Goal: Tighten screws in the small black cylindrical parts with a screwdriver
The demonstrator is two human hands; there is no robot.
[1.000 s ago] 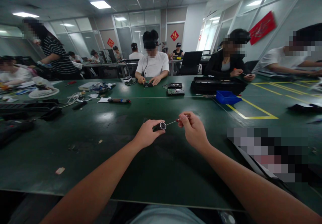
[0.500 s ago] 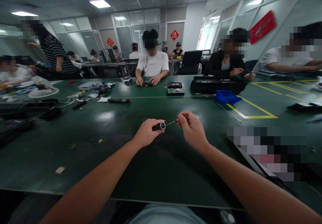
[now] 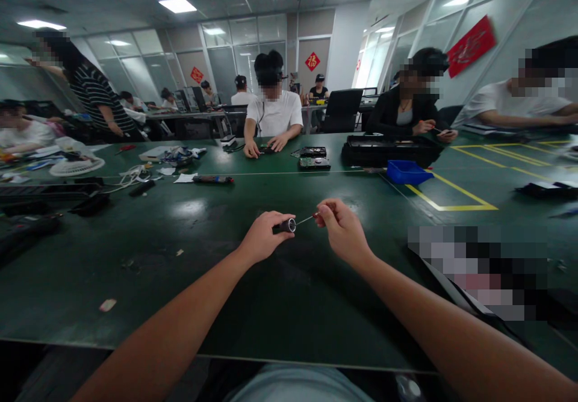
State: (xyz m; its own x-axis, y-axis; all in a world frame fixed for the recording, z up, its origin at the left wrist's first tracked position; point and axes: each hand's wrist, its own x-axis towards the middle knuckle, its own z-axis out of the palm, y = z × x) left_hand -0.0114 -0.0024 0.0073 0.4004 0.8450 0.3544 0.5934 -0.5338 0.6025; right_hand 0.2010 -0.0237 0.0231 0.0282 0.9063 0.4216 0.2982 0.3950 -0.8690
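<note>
In the middle of the head view my left hand [image 3: 263, 238] is closed around a short black tube [image 3: 283, 227]. Its open end has a silver ring and faces right; the inside is too small to make out. My right hand [image 3: 345, 231] grips a thin screwdriver [image 3: 304, 220] by its reddish handle, which the fingers mostly cover. The slim metal shaft points left, its tip at the ringed end of the tube. Whether the tip touches the rim or sits inside, I cannot tell. Both hands are raised over the green table [image 3: 316, 324].
A power screwdriver-like tool [image 3: 212, 179] lies beyond on the left. Farther back are circuit-board parts [image 3: 315, 163], a long black housing [image 3: 391, 152] and a blue bin [image 3: 409, 173]. A white fan [image 3: 76, 166] lies far left. A co-worker [image 3: 273, 113] sits opposite.
My hands, the tube and the screwdriver hold nearly the same pose. The view has shifted very slightly. At the left, the standing person's arm is raised higher.
</note>
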